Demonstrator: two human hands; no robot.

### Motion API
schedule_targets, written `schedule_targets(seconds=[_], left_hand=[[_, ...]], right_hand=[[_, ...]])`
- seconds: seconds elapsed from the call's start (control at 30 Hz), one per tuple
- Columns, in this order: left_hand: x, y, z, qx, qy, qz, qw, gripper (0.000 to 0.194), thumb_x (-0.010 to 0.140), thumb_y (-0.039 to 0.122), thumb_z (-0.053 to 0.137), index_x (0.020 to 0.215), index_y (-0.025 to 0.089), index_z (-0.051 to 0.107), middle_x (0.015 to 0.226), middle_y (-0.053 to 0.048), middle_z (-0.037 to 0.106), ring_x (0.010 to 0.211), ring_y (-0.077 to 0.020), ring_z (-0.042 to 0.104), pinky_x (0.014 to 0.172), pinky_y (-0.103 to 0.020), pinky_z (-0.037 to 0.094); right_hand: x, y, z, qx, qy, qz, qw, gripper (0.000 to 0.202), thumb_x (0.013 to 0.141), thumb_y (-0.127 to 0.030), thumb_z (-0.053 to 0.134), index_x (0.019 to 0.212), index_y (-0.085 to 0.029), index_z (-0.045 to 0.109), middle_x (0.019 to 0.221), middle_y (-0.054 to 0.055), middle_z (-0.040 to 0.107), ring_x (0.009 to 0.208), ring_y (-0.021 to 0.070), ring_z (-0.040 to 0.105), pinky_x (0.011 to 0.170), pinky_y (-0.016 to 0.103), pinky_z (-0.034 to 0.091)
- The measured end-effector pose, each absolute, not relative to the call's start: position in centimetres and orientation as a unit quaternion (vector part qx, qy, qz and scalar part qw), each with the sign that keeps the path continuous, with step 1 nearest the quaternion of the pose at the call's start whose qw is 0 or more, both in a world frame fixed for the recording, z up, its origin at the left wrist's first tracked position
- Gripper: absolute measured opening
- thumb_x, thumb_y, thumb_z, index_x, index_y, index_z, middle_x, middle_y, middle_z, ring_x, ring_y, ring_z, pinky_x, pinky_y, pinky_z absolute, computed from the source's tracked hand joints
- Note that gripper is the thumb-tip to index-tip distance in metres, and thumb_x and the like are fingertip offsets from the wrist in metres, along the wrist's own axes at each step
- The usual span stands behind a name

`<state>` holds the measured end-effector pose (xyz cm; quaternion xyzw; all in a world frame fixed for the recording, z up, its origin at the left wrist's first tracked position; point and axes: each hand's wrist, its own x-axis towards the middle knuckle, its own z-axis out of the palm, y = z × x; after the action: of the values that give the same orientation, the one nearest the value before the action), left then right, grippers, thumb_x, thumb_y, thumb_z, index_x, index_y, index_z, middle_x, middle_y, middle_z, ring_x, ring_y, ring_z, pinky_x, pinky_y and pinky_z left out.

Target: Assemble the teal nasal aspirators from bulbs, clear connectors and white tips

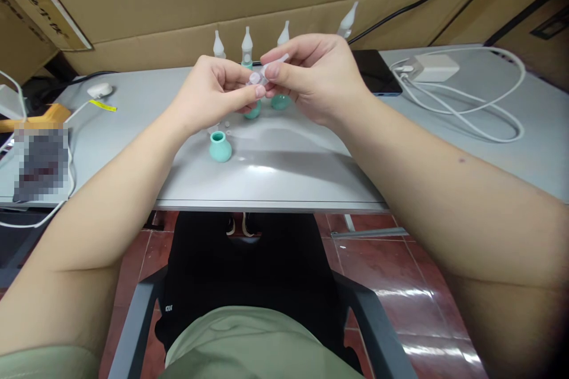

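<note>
My left hand and my right hand meet above the table, both closed in a pinch. Between their fingertips is a small clear plastic piece, gripped by my left hand. A translucent pointed nozzle is pinched in my right hand; whether the two parts are joined I cannot tell. Below my left hand stands a teal squeeze bulb with its round mouth upward. Small clear bits lie behind it. Two more teal bulbs, one of them under my right fingers, are partly hidden.
Several white-tipped nasal aspirators, including one, stand along the cardboard wall. At right are a black phone, a white charger and its looped cable. A white device and a yellow-orange tool lie left.
</note>
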<state>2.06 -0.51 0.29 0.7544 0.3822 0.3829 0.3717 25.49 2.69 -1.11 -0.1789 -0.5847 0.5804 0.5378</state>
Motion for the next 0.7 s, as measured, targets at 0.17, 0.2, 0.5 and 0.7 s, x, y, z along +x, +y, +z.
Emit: schedule_targets(seconds=[0.17, 0.2, 0.5, 0.7], left_hand=[[2.0, -0.8, 0.5, 0.778, 0.358, 0.377, 0.353, 0.058, 0.106, 0.076, 0.103, 0.098, 0.021, 0.086, 0.098, -0.010, 0.088, 0.095, -0.0272, 0.084, 0.094, -0.051, 0.077], [2.0, -0.8, 0.6, 0.777, 0.355, 0.381, 0.353, 0.058, 0.105, 0.075, 0.104, 0.095, 0.021, 0.086, 0.097, -0.009, 0.088, 0.093, -0.0268, 0.084, 0.094, -0.051, 0.078], [1.4, -1.1, 1.3, 0.759, 0.366, 0.402, 0.357, 0.028, 0.095, 0.049, 0.102, 0.093, 0.022, 0.093, 0.096, -0.006, 0.089, 0.093, -0.0277, 0.090, 0.097, -0.054, 0.081], [0.9, -0.5, 1.6, 0.718, 0.392, 0.450, 0.358, 0.035, 0.085, 0.056, 0.112, 0.092, 0.030, 0.090, 0.110, -0.007, 0.094, 0.094, -0.0318, 0.090, 0.100, -0.062, 0.081]], right_hand=[[26.1, 3.2, -1.0, -0.173, -0.578, 0.621, 0.500, 0.020, 0.094, -0.004, 0.109, 0.088, -0.019, 0.097, 0.081, 0.005, 0.086, 0.066, 0.0143, 0.078, 0.072, 0.025, 0.074], [26.1, 3.3, -0.9, -0.174, -0.576, 0.630, 0.491, 0.022, 0.097, -0.002, 0.106, 0.088, -0.018, 0.096, 0.081, 0.004, 0.085, 0.066, 0.0142, 0.077, 0.074, 0.025, 0.074], [25.7, 3.3, 0.0, -0.230, -0.488, 0.691, 0.481, 0.045, 0.126, -0.001, 0.079, 0.084, -0.016, 0.088, 0.082, 0.005, 0.082, 0.065, 0.0109, 0.075, 0.070, 0.020, 0.069], [27.8, 3.8, -0.8, -0.187, -0.632, 0.615, 0.433, 0.016, 0.093, -0.009, 0.111, 0.094, -0.017, 0.097, 0.086, 0.007, 0.086, 0.071, 0.0166, 0.080, 0.069, 0.025, 0.070]])
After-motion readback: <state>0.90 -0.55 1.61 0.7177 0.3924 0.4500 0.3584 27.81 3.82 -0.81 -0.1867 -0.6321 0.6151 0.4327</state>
